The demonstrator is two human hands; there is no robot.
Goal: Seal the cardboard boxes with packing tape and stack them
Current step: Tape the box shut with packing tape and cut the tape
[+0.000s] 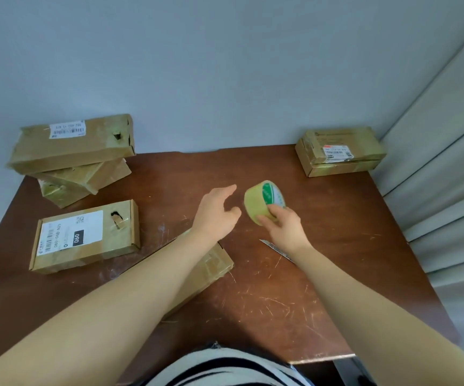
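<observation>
My right hand (283, 227) grips a yellowish roll of packing tape (261, 200) with a green and white core, held above the middle of the brown table (281, 296). My left hand (216, 213) hovers just left of the roll, fingers apart and empty. A flat cardboard box (211, 266) lies under my left forearm, mostly hidden. At the left, a labelled box (86, 236) lies flat. Behind it, two boxes are stacked, the top one (72, 144) on a tilted one (83, 181). Another box (339, 151) sits at the far right corner.
A knife blade (274, 248) lies on the table just under my right wrist. A grey wall rises behind the table, and pale panels (448, 162) stand to the right. The table's front edge is close to my striped shirt (225, 369).
</observation>
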